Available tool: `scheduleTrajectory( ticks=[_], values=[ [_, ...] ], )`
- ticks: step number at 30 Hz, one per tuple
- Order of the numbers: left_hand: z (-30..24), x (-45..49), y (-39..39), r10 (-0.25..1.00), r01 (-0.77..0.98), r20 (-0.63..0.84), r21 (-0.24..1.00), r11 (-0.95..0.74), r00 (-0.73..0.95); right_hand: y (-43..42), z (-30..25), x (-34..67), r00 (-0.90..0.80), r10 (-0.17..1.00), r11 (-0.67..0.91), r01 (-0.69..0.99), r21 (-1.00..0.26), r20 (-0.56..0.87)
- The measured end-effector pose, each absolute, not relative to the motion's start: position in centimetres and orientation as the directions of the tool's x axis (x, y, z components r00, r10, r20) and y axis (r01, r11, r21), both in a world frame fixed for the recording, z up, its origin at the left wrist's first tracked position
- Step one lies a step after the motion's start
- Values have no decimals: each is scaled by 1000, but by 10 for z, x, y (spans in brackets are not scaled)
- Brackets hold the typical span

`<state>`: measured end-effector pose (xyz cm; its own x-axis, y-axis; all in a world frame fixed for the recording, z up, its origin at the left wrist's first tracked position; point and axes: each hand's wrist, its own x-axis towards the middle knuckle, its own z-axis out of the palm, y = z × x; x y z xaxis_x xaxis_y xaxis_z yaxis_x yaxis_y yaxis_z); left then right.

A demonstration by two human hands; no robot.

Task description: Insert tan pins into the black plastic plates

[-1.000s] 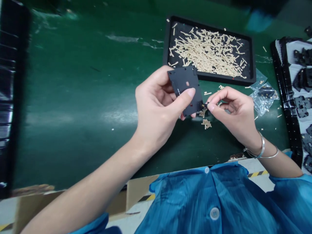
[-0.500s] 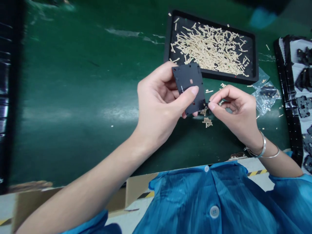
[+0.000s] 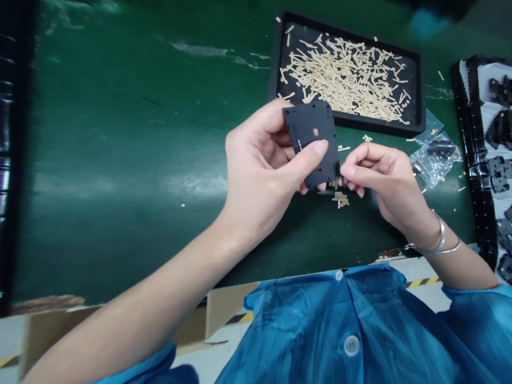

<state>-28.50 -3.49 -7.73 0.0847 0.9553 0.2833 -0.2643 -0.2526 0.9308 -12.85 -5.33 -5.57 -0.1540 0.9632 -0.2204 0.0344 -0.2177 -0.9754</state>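
My left hand (image 3: pixel 260 165) is closed around a flat black plastic plate (image 3: pixel 314 122), its thumb lying across the face. Small holes run along the plate's edges, and two little rectangular openings pierce its middle. At the plate's lower right corner, my right hand (image 3: pixel 378 173) pinches a small black piece (image 3: pixel 343 180) between thumb and fingertips. Most of that piece is hidden, so I cannot tell its exact shape or whether it is joined to the plate. A few beige strips (image 3: pixel 340 200) lie on the table just below the two hands.
A black tray (image 3: pixel 420 96) heaped with thin beige strips (image 3: pixel 340 74) stands beyond my hands. To its right, a clear plastic bag (image 3: pixel 436 160) holds small dark parts. Along the right edge, another black tray (image 3: pixel 476 160) carries black moulded parts (image 3: pixel 500 173). The green table (image 3: pixel 120 160) has stray strips.
My right hand has turned slightly, and its other fingers have come down below the thumb, near the plate's lower corner. The left hand and plate have hardly moved.
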Motion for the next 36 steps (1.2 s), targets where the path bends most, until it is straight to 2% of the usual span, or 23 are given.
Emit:
scheduleTrajectory(
  ticks=[15, 36],
  values=[
    [-76, -287, -36, 963, -311, 242, 930, -196, 117, -52, -57, -128, -145, 963, -223, 47, -974, -227],
    [-72, -286, -35, 980, -398, 160, 912, -99, 122, -53, -57, -128, -125, 987, -98, 68, -993, -106]
  ],
)
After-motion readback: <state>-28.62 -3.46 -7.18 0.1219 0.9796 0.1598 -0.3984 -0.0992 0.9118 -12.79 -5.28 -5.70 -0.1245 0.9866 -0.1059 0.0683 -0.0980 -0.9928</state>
